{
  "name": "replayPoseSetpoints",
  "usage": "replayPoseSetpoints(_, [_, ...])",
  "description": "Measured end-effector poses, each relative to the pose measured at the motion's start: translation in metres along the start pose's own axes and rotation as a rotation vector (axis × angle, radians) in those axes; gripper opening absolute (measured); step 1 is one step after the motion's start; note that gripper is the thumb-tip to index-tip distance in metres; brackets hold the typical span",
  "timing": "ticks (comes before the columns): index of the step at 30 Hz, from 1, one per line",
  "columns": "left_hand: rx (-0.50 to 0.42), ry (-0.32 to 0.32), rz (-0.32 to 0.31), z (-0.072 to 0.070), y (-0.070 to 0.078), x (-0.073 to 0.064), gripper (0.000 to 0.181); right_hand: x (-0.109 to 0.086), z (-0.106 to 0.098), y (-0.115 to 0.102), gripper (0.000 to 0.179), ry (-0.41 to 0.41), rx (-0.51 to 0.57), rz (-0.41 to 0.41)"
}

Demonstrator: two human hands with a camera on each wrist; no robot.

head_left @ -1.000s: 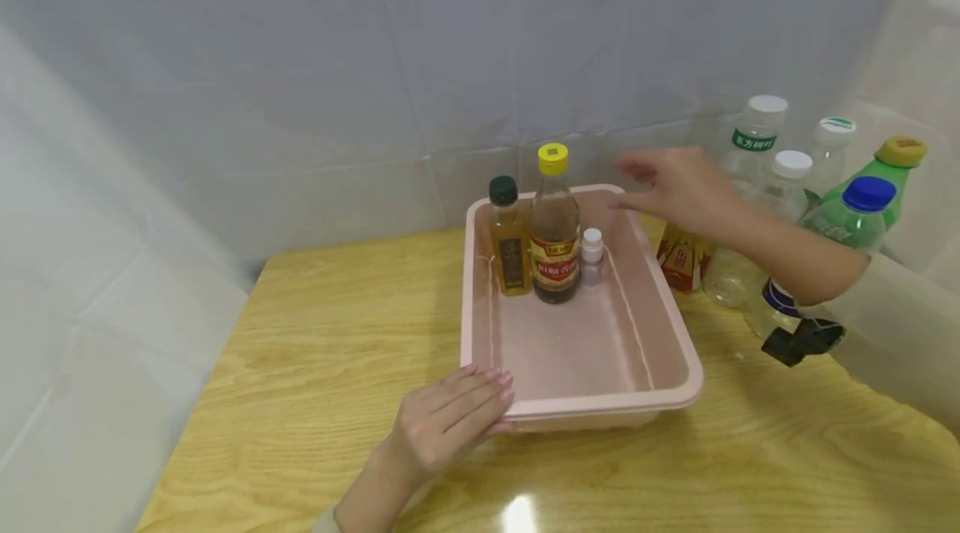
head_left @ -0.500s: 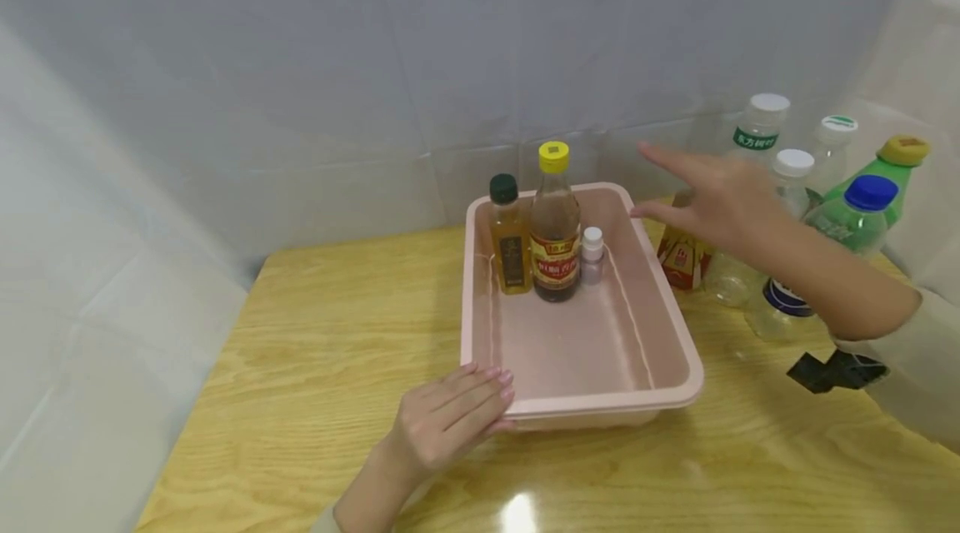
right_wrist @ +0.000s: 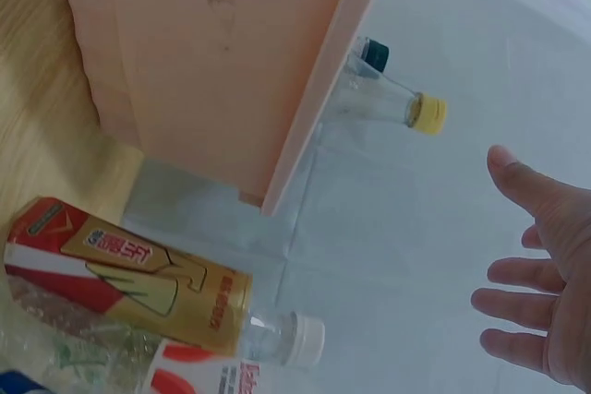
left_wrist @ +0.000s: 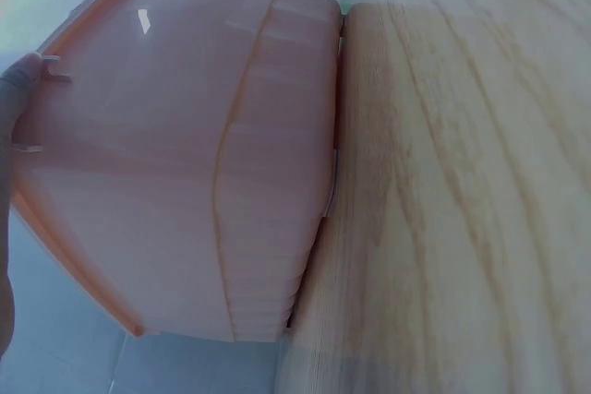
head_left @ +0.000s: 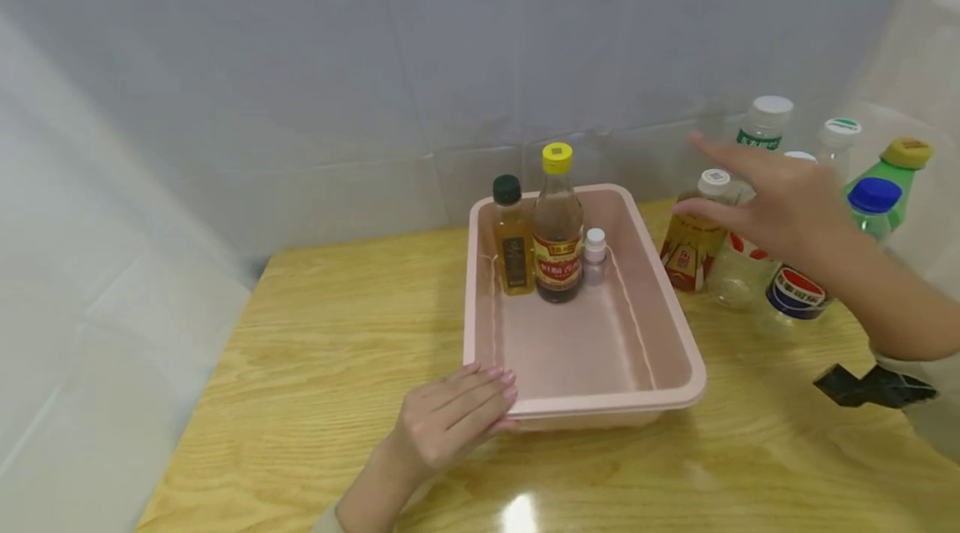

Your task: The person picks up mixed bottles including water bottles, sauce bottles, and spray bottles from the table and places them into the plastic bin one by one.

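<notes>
A pink plastic basin stands on the table; my left hand grips its near left corner, fingers laid over the rim and thumb against the outer wall. Inside, toward the back, stand a green-capped oil bottle, a yellow-capped vinegar bottle and a small white-capped bottle. My right hand, holding nothing, hovers in front of the bottles right of the basin, thumb and index finger spread. Nearest its thumb is a white-capped drink bottle with a gold and red label. The right wrist view shows its fingers apart.
Right of the basin several more bottles stand close together: a clear one with a green label, a blue-capped one and a green one with a yellow cap. A pale sheet hangs behind the wooden table.
My right hand has moved right, away from above the basin's back right corner to the bottle group, uncovering the gold and red bottle. My left hand and the basin have stayed put.
</notes>
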State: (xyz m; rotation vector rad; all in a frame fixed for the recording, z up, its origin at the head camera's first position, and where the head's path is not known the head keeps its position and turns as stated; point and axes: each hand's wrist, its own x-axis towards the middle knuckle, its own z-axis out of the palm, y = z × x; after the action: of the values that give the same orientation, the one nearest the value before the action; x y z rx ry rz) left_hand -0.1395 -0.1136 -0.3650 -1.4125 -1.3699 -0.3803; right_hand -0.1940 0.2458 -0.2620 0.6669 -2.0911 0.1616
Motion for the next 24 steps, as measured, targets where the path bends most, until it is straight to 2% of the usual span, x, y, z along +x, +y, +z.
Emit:
replayPoseSetpoints(8, [-0.004, 0.009, 0.004, 0.0, 0.0, 0.0, 0.022, -0.011, -0.019, 0.011, 0.1, -0.059, -0.075, 0.129])
replayPoseSetpoints(16, [-0.002, 0.012, 0.002, 0.001, 0.0, 0.0, 0.022, -0.022, -0.028, 0.025, 0.1, -0.011, -0.122, 0.103])
replayPoseSetpoints(24, [0.001, 0.008, -0.004, 0.0, 0.001, 0.001, 0.022, -0.036, -0.04, 0.033, 0.102, -0.06, -0.153, 0.205])
